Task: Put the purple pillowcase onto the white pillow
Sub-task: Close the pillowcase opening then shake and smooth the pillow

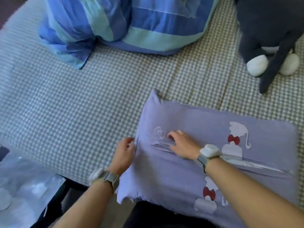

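Note:
The purple pillowcase [189, 170], printed with white figures and red bows, lies flat and filled out on the checked bed at the lower right. No white pillow shows; the case hides whatever is inside. My left hand [124, 153] rests against the case's left edge, fingers curled at the fabric. My right hand [182, 143] presses on top near the left end, fingers spread, with creases running from under it. Both wrists wear grey-strapped bands.
A bundled blue and teal striped duvet [115, 25] lies at the back. A dark grey plush toy with white feet [269, 46] sits at the back right. A clear plastic bag [24, 191] lies at the lower left, off the bed's edge. Grey-white checked sheet [74, 104] covers the bed.

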`<state>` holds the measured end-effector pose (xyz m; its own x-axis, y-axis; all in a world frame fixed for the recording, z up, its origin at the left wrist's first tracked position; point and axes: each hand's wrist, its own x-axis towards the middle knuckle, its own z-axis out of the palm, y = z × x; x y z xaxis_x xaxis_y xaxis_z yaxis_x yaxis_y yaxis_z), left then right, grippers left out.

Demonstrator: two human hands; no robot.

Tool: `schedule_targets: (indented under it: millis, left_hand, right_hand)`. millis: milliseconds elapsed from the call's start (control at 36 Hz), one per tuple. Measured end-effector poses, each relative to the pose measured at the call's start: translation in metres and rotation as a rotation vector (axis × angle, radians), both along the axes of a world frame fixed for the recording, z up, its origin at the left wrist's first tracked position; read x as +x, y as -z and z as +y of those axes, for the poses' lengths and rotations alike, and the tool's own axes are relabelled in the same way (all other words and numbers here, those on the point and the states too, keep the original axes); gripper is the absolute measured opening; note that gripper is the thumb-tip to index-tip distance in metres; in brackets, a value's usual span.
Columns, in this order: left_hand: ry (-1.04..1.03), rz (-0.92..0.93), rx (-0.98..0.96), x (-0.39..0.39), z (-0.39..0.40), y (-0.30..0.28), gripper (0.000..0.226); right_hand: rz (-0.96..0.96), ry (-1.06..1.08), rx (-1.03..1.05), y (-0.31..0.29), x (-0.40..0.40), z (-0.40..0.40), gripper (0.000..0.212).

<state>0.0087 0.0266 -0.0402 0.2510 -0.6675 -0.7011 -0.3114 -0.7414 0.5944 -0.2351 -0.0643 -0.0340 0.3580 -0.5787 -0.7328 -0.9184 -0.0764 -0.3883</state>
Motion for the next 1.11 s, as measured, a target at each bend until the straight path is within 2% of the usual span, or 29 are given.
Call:
schedule_targets:
  millis: [56,139,222,278,361,389,445,500,556,584,639,750,806,862,889,917,1001,1056,1112]
  left_hand:
    - [0.081,-0.056,0.193,0.024,0.023,0.028,0.023]
    - [0.252,-0.092,0.368,0.025,0.059,0.050,0.029]
    - [0.185,-0.129,0.352,0.009,0.086,0.057,0.039]
    - [0.125,-0.169,0.277,-0.004,0.096,0.051,0.040]
    - [-0.003,-0.203,0.248,-0.004,0.119,0.039,0.035]
    - [-0.012,-0.235,0.249,-0.004,0.130,0.036,0.034]
    - [-0.014,-0.288,0.308,-0.004,0.159,0.028,0.031]
    - [-0.068,-0.305,0.288,-0.010,0.179,0.019,0.031]
    - [-0.125,-0.311,0.252,-0.014,0.178,0.014,0.032]
    - [-0.143,-0.313,0.220,-0.018,0.170,0.013,0.033]
    - [-0.124,-0.337,0.131,-0.021,0.152,0.014,0.033]
    - [0.051,-0.424,0.082,-0.003,0.120,0.030,0.030]
    - [0.162,-0.473,0.186,0.009,0.119,0.043,0.029]
    - [0.213,-0.586,0.235,0.020,0.123,0.052,0.019]
    - [0.231,-0.631,0.211,0.015,0.122,0.052,0.014]
    - [0.243,-0.672,0.168,0.011,0.116,0.050,0.021]
    - [0.328,-0.710,-0.118,-0.016,0.092,0.031,0.057]
    - [0.399,-0.650,-0.350,-0.039,0.074,0.016,0.062]
    - [0.525,-0.558,-0.494,-0.066,0.056,0.004,0.064]
  right_hand:
    - [0.003,0.090,0.004,-0.002,0.009,-0.018,0.022]
    - [-0.039,0.208,-0.179,-0.004,0.030,-0.050,0.035]
    - [0.009,0.216,-0.294,0.001,0.057,-0.088,0.060]
    - [0.075,0.250,-0.222,0.010,0.059,-0.115,0.076]
    - [0.048,0.369,-0.020,0.035,0.079,-0.137,0.094]
    - [0.057,0.350,0.031,0.037,0.087,-0.137,0.088]
    - [0.110,0.164,0.024,0.043,0.104,-0.131,0.059]
    - [0.149,-0.052,-0.146,0.041,0.109,-0.131,0.041]
    - [0.180,-0.175,-0.364,0.038,0.100,-0.137,0.035]
    - [0.184,-0.174,-0.434,0.036,0.091,-0.142,0.035]
    - [0.177,-0.034,-0.511,0.033,0.077,-0.151,0.038]
    - [0.192,0.177,-0.695,0.023,0.060,-0.163,0.052]
    - [0.202,0.170,-0.669,0.019,0.049,-0.155,0.046]
    - [0.139,0.193,-0.556,0.019,0.047,-0.139,0.038]
    - [0.096,0.241,-0.513,0.015,0.037,-0.127,0.040]
    - [0.024,0.270,-0.500,0.011,0.032,-0.116,0.045]
    - [-0.198,0.251,-0.630,-0.005,0.005,-0.056,0.044]
    - [-0.163,0.230,-0.695,0.002,-0.028,-0.001,0.033]
    - [0.074,0.223,-0.639,0.012,-0.083,0.060,0.038]
